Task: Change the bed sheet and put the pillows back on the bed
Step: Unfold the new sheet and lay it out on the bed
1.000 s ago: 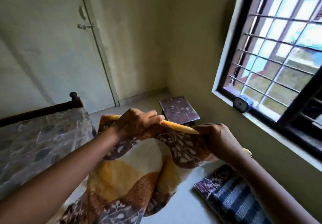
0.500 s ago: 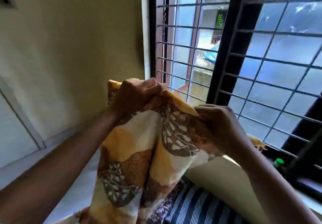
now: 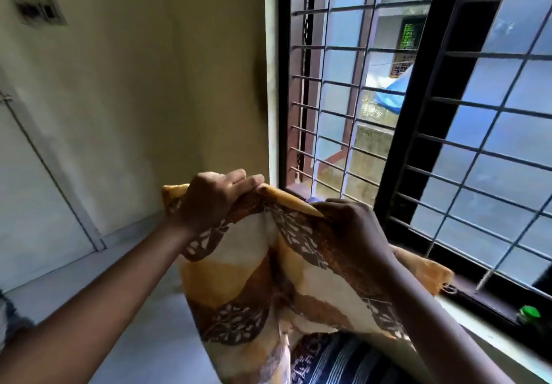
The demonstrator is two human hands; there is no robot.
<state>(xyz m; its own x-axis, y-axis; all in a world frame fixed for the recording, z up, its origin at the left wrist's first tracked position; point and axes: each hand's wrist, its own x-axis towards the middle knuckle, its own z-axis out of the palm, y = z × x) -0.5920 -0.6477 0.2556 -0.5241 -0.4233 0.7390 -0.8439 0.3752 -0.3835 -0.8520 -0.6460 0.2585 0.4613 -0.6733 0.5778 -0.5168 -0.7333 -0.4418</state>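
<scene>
The top edge of a patterned orange-brown bed sheet is gripped by curled left hand and right hand, beside a barred window.

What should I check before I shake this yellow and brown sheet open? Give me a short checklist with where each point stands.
1. Left hand grips the top edge of the sheet: ok.
2. Right hand grips the same edge: ok.
3. Sheet hangs flat: not ok, it is bunched in folds below the hands.
4. Room on the right: not ok, the window grille is close beside the right hand, and a green-capped container stands on the sill.
5. Lower end hangs free: cannot tell, it runs out of view, over a striped cloth.
</scene>
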